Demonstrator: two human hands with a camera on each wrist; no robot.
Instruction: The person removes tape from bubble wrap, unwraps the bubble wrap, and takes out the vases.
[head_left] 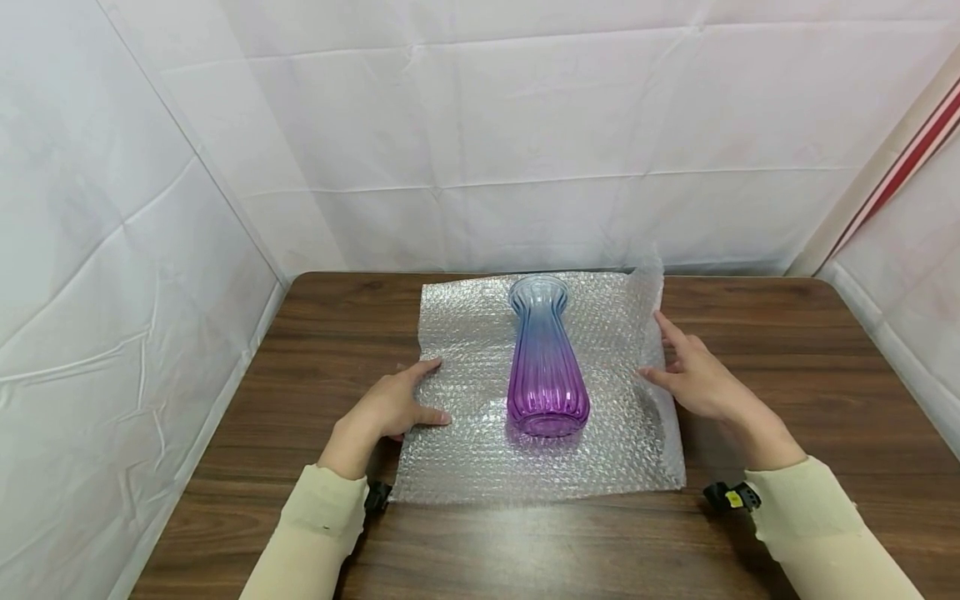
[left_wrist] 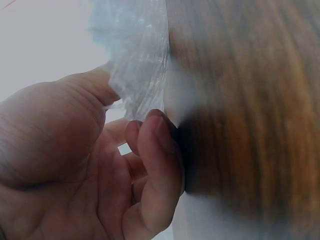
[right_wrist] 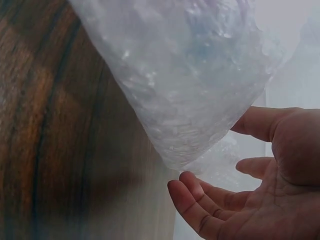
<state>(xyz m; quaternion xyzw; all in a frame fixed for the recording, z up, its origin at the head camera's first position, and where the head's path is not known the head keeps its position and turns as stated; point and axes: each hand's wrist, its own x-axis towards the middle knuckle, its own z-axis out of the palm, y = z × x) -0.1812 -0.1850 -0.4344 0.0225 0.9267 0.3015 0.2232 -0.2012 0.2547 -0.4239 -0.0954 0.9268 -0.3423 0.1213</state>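
Observation:
A ribbed glass vase (head_left: 548, 367), clear blue at its flared mouth and purple at its base, lies on its side on a sheet of bubble wrap (head_left: 465, 450). Its mouth points to the far edge. At the sheet's left edge is the left hand (head_left: 386, 406), thumb and index finger stretched over the wrap; its other fingers bend loosely beside the edge in the left wrist view. On the far side, the right hand (head_left: 701, 379) touches the right edge with thumb and index finger spread. There the wrap (right_wrist: 175, 90) stands up from the table, loose fingers (right_wrist: 200, 212) below its corner.
The brown wood-grain table (head_left: 345, 325) carries the sheet, which reaches close to the far table edge. White fabric walls (head_left: 525, 125) stand behind and at both sides. A small black device (head_left: 731, 497) sits at the right cuff.

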